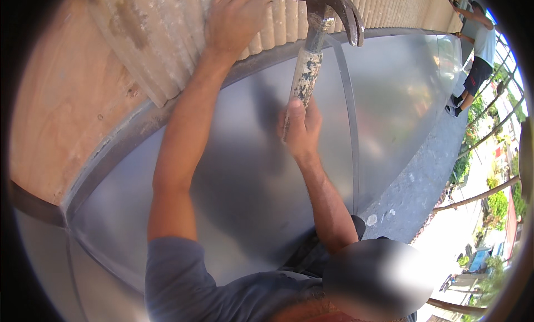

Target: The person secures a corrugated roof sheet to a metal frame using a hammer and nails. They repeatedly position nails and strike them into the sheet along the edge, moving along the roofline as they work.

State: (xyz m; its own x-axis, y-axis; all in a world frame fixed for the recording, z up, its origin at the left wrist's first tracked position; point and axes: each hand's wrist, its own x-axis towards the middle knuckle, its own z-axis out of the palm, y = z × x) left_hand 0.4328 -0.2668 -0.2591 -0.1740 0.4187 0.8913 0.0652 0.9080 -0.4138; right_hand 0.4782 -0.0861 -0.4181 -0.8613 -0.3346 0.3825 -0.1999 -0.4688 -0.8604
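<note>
My right hand (301, 127) is wrapped round the lower handle of a claw hammer (306, 72). The hammer stands almost upright, its rusty head at the top and the paint on its handle chipped. Up and to the left, my left hand (236, 21) is against a beige corrugated panel (278, 13). Its fingers are curled in near the upper edge of the view; whatever they may hold is hidden. Below the panel, both bare forearms reach across a smooth grey metal sheet (239, 166) with a raised seam (347, 99).
A plain brown board (61, 116) adjoins the corrugated panel at left. Along the right runs a grey ledge (411, 183), where another person (477, 55) stands at the far end, arms raised to the wall. Poles (478, 197) and greenery lie beyond and below the ledge.
</note>
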